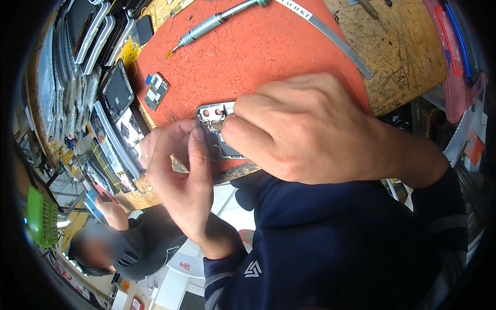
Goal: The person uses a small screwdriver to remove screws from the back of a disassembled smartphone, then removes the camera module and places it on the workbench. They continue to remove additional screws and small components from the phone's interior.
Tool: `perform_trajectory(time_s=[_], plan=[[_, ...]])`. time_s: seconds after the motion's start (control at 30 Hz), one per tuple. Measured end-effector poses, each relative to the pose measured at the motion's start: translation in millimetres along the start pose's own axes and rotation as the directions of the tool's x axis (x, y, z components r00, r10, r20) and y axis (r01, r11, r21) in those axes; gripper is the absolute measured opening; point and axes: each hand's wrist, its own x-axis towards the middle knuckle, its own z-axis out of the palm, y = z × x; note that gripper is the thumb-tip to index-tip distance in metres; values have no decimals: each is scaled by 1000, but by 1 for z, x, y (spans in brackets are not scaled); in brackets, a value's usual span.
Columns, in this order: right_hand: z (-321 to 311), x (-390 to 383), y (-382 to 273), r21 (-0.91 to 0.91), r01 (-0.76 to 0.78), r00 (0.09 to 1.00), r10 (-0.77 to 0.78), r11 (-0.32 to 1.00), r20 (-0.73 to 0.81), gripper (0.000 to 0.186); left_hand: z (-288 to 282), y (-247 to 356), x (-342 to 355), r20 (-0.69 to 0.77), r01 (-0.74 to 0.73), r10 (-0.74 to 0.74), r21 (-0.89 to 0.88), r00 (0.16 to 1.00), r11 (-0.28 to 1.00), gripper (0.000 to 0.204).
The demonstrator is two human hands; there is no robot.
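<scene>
An opened phone housing [213,142] with a pale metal frame and two round camera holes lies near the front edge of the red mat [181,77]. My left hand [181,165] pinches its left edge between thumb and fingers. Over its right part, my right hand [305,129] is closed, with its fingertips at the inside of the housing. A small brownish piece shows by those fingertips; what they grip is mostly hidden. Left of the housing rests a small circuit board [156,92]. Farther back lies a grey precision screwdriver [206,28] with a yellowish tip.
A flat metal strip [341,44] crosses the mat's far right side. Phone parts and a screen [118,90] crowd the left, near bagged panels [54,77] and yellow wire [130,54]. Another person [139,245] sits at lower left, near a green basket [41,217].
</scene>
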Motion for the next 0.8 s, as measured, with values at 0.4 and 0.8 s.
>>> perform_trajectory(time_s=[0.4, 0.8], plan=[[-2, 4, -3, -115, 42, 994, -30, 992, 106, 22, 0, -7, 3, 10, -7, 8, -62, 1000, 998, 12], [-2, 16, -1, -130, 84, 993, -72, 988, 92, 23, 0, -3, 3, 18, -66, 66, 20, 998, 998, 11]])
